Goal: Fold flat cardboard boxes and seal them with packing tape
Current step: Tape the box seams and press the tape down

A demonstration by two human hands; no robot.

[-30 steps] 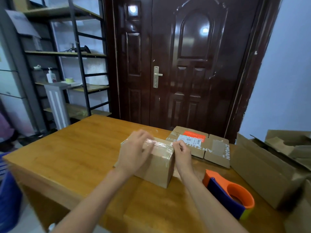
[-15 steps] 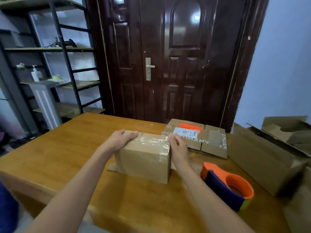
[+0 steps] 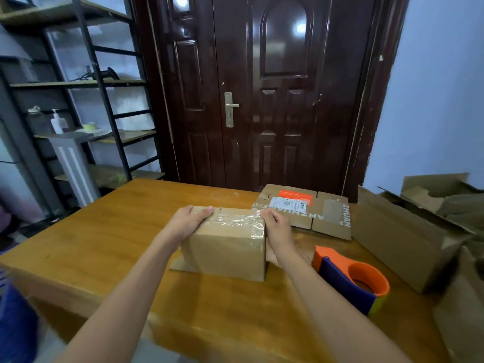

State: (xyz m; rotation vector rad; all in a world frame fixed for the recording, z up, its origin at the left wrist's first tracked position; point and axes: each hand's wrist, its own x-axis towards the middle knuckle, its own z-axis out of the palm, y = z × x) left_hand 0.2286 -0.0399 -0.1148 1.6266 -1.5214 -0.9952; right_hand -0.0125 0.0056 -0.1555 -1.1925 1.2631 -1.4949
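1. Box [image 3: 226, 247]: small, brown cardboard, standing near the middle of the table [image 3: 110, 231]. Clear tape [image 3: 235, 220] runs along its top and wraps down over the right end. A bottom flap [image 3: 180, 265] sticks out flat on the table at the lower left.
2. Left hand [image 3: 190, 221]: lies over the box's top left corner, fingers curled over the top edge, gripping it.
3. Right hand [image 3: 276, 227]: at the box's top right corner, fingers bent, fingertips [image 3: 263, 213] on the taped corner. Whether it pinches the tape end or only presses it, cannot tell.
4. Dispenser [image 3: 351, 279]: orange and blue tape dispenser, lying on the table right of the box, near the right forearm, touched by neither hand.
5. Flat box [image 3: 306, 210]: flattened cardboard with an orange-and-white label and white lettering, lying on the table behind and right of the box, apart from it.
6. Big box [image 3: 403, 239]: larger open cardboard box at the table's right edge, flaps up, with more cardboard behind it.
7. Background: dark wooden door [image 3: 262, 100] with a metal handle; shelf rack [image 3: 86, 100] at left holding a pump bottle [image 3: 57, 123].
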